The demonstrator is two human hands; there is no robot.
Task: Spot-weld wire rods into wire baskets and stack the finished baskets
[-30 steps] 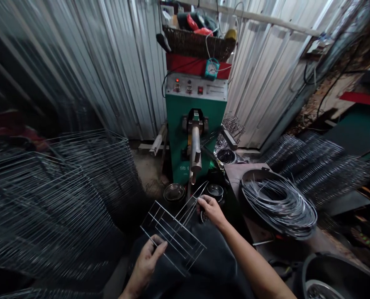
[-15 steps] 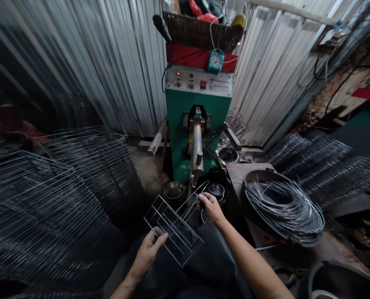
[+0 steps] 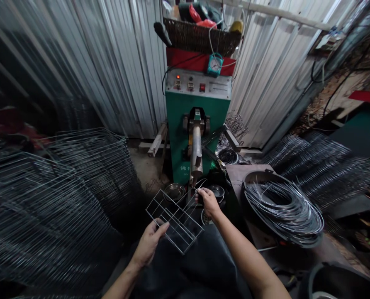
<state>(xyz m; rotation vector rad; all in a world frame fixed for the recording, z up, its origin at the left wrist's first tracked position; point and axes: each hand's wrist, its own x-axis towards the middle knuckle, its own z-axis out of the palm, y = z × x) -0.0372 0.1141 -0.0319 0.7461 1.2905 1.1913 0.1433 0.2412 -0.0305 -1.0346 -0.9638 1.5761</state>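
Note:
A rectangular rack of thin metal wire (image 3: 173, 216) is tilted in front of me. My left hand (image 3: 148, 244) is closed on its near left edge, thumb on top. At the rack's far right side my right hand (image 3: 208, 202) pinches a thin curved wire (image 3: 201, 182), which runs by the rack; whether the two are joined I cannot tell. Just beyond my right fingertips is the lower metal tip (image 3: 192, 180) below the long cylindrical arm (image 3: 196, 143) of a green machine (image 3: 177, 120). The exact contact between wire and tip is hidden.
Stacked wire racks (image 3: 48, 207) fill the left side. On the right a round pan (image 3: 245, 182) holds coiled cut wires (image 3: 300, 211), with more wire bundles (image 3: 315, 162) behind. Small metal bowls (image 3: 174, 192) sit below the machine. A wicker basket (image 3: 200, 38) rests on top.
Both hands have moved slightly forward, bringing the rack and curved wire closer to the machine's lower tip. The rack's tilt has changed a little. Both grips stay closed.

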